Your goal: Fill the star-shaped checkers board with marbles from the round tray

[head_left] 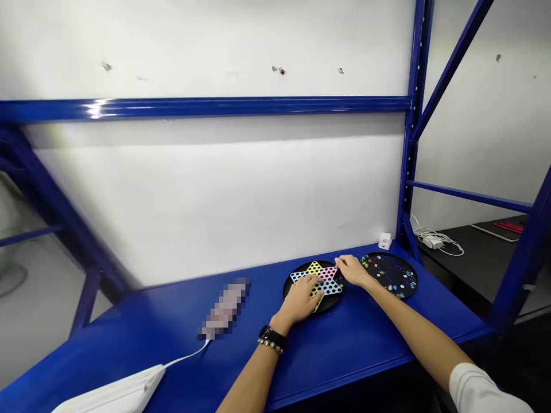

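A star-shaped Chinese checkers board [330,287] with yellow, pink and light blue sections and dark holes lies in a round black tray [288,291]. My left hand [301,297] rests over the board's left and middle part, fingers stretched out across it and covering some holes. At the board's upper right, by the pink point, my right hand [353,270] has its fingertips pinched together; whatever they hold is too small to make out. Right of that hand sits a second round black tray [404,267] with many small coloured marbles scattered in it.
Everything stands on a blue table [344,344] with a blue metal frame [241,107] behind it. A blurred-out phone-like object [226,307] is cabled to a white power strip [114,393]. White chargers [384,241] sit at the back edge; another cable [441,241] lies beyond the post.
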The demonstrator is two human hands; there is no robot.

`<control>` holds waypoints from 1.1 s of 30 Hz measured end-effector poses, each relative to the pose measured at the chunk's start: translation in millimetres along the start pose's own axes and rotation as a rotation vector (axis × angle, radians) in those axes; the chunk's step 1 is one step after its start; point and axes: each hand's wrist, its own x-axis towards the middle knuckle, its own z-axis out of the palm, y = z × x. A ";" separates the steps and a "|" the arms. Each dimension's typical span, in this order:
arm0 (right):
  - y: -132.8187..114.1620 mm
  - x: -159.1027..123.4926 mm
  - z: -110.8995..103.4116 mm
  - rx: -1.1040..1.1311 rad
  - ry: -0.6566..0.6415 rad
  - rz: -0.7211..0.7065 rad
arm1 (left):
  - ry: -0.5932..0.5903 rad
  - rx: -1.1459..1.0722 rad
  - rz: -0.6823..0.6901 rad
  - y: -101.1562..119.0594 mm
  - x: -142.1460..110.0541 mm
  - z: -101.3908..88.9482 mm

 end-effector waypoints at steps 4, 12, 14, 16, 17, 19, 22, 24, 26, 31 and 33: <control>-14.2 3.7 20.4 -0.046 0.048 -0.073 | -0.007 0.003 0.003 -0.1 0.3 0.4; -15.4 -1.7 39.5 -0.363 -0.041 -0.118 | -0.022 0.003 0.002 1.1 -0.1 1.0; -12.8 -1.8 39.9 -0.396 -0.017 -0.125 | -0.025 0.002 0.001 2.2 -0.1 0.0; -10.4 -1.0 40.1 -0.410 -0.007 -0.122 | -0.032 0.005 -0.003 3.2 -0.2 -1.0; -9.2 -0.4 40.2 -0.407 -0.012 -0.120 | -0.034 0.007 -0.004 3.5 -0.2 -1.4; -6.8 0.6 40.3 -0.386 -0.032 -0.116 | -0.034 0.010 -0.005 3.6 -0.2 -1.7; -2.5 1.4 41.6 -0.328 -0.043 -0.097 | -0.031 0.009 -0.006 3.1 -0.3 -1.1; 0.3 1.4 43.5 -0.290 -0.012 -0.081 | -0.032 0.005 -0.009 2.9 -0.3 -0.7; 2.1 1.0 45.1 -0.262 0.014 -0.071 | -0.032 0.002 -0.009 2.9 -0.3 -0.7; 1.5 -1.0 28.6 -0.283 0.020 -0.091 | -0.041 0.000 -0.003 3.8 0.4 -2.2; 3.7 -2.2 9.0 -0.308 0.054 -0.086 | -0.043 -0.007 -0.004 4.8 0.6 -3.0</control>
